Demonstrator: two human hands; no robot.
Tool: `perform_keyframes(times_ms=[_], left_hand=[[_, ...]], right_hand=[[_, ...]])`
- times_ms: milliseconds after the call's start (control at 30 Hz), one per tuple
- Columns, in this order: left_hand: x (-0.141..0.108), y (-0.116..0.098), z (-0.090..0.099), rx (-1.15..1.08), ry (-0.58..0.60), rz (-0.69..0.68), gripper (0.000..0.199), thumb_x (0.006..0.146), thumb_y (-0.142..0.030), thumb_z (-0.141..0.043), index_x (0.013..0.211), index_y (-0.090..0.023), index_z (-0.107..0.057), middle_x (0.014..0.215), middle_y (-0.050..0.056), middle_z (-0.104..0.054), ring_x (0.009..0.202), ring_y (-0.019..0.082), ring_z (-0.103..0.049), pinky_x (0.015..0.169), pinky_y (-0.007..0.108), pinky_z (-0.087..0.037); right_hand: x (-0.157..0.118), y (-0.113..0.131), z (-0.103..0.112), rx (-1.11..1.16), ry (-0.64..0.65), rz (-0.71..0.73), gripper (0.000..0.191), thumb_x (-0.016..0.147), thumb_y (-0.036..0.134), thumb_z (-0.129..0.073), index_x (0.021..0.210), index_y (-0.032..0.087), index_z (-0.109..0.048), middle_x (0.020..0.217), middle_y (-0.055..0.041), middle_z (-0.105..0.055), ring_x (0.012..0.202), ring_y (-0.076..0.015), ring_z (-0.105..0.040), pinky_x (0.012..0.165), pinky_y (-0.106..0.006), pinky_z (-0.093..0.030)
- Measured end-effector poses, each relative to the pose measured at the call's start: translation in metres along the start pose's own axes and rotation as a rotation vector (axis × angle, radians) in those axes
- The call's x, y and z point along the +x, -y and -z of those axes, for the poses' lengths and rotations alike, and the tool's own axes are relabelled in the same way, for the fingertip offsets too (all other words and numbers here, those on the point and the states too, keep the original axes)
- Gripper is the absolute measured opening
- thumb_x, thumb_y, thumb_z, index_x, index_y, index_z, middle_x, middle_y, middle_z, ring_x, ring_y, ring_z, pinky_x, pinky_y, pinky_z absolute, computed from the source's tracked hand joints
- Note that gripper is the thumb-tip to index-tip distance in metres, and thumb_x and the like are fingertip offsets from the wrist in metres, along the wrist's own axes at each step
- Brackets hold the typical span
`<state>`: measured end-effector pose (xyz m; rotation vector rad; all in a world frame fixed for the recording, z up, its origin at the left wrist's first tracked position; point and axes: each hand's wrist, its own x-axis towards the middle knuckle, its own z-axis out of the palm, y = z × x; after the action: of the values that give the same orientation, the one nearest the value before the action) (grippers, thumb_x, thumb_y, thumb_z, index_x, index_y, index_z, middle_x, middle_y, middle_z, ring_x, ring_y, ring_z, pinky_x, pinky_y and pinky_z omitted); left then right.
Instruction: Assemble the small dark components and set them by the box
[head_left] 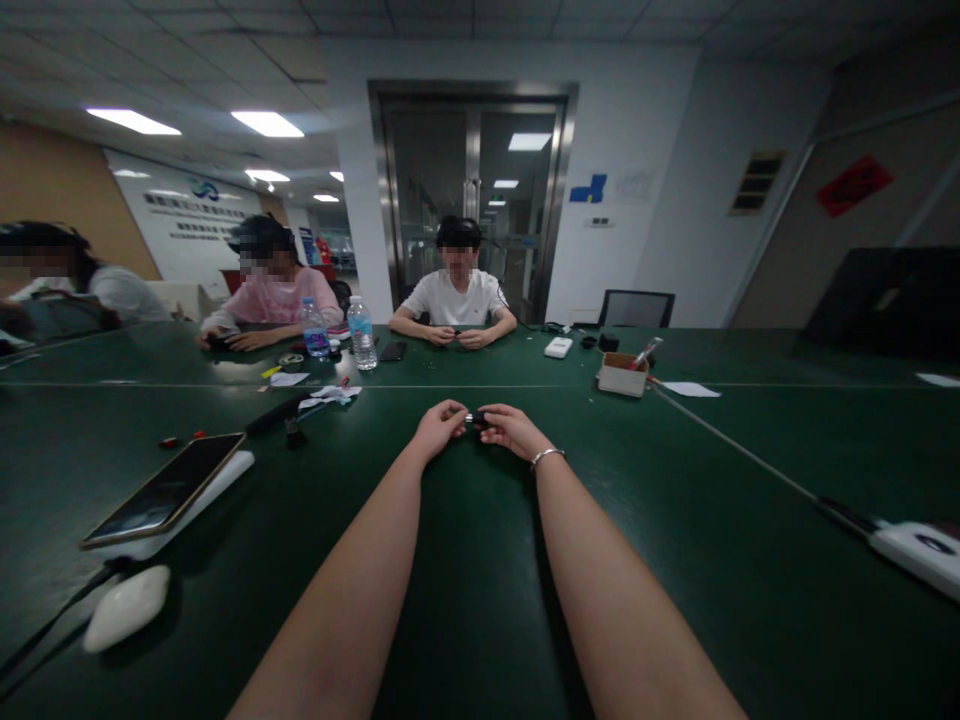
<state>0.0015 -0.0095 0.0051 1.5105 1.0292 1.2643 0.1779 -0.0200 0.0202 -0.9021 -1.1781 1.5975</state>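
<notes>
Over the green table [480,560], both my hands meet at a small black object with a shiny, silvery end [470,418]; it is too small to name. The fingertips of my left hand [441,428] are pinched at its silvery end. My right hand [514,430], with a metal bracelet [547,456] at the wrist, pinches the black part. The fingers cover much of the object. I cannot tell whether it is one piece or two.
At left lie a phone [169,490] on a white block, a white mouse-like object [127,608] and a cable. Farther off stand water bottles [362,335] and a small box [622,376]. A white power strip [919,550] lies right. Several people sit opposite.
</notes>
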Motion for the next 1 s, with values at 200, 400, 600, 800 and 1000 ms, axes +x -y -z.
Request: perform_keyframes(times_ms=[200, 400, 600, 800, 1000], left_hand=[[0.0009, 0.002, 0.0014, 0.033, 0.031, -0.006, 0.029, 0.067, -0.029, -0.072, 0.089, -0.012, -0.062, 0.063, 0.002, -0.061, 0.057, 0.01, -0.057, 0.06, 0.023, -0.047], [0.0013, 0.0023, 0.0004, -0.007, -0.017, 0.02, 0.028, 0.065, -0.028, -0.074, 0.084, -0.011, -0.063, 0.075, 0.004, -0.063, 0.065, 0.011, -0.059, 0.063, 0.024, -0.049], [0.0016, 0.0014, 0.0006, 0.017, -0.002, 0.0, 0.027, 0.07, -0.033, -0.069, 0.087, -0.014, -0.06, 0.058, -0.002, -0.057, 0.05, 0.008, -0.053, 0.051, 0.02, -0.043], [0.0036, 0.0039, -0.0005, 0.013, -0.004, 0.015, 0.02, 0.072, -0.028, -0.067, 0.084, -0.013, -0.061, 0.059, -0.001, -0.058, 0.05, 0.008, -0.054, 0.051, 0.019, -0.044], [0.0038, 0.0051, 0.0004, -0.003, -0.008, 0.016, 0.021, 0.069, -0.025, -0.069, 0.084, -0.012, -0.062, 0.062, 0.001, -0.06, 0.051, 0.008, -0.054, 0.053, 0.02, -0.044]], right_hand=[[0.0013, -0.0007, 0.0009, 0.005, 0.002, 0.002, 0.013, 0.085, 0.006, -0.053, 0.097, 0.011, -0.057, 0.068, -0.0058, -0.067, 0.049, -0.0092, -0.062, 0.056, -0.025, -0.057], [0.0004, -0.0001, -0.0013, -0.008, -0.008, 0.003, 0.015, 0.085, 0.004, -0.05, 0.097, 0.012, -0.055, 0.069, -0.0052, -0.067, 0.048, -0.0088, -0.062, 0.055, -0.023, -0.057], [-0.0006, 0.0008, -0.0022, -0.01, -0.014, -0.005, 0.015, 0.084, 0.005, -0.053, 0.098, 0.011, -0.057, 0.07, -0.0068, -0.067, 0.05, -0.0092, -0.062, 0.055, -0.023, -0.057], [0.0001, 0.0006, -0.0013, -0.009, -0.011, -0.002, 0.015, 0.085, 0.006, -0.051, 0.098, 0.011, -0.057, 0.069, -0.0061, -0.067, 0.05, -0.0092, -0.062, 0.056, -0.023, -0.057], [0.0017, -0.0007, -0.0002, -0.011, -0.015, -0.001, 0.014, 0.084, 0.008, -0.054, 0.097, 0.012, -0.057, 0.072, -0.0061, -0.068, 0.05, -0.0092, -0.062, 0.055, -0.024, -0.058]])
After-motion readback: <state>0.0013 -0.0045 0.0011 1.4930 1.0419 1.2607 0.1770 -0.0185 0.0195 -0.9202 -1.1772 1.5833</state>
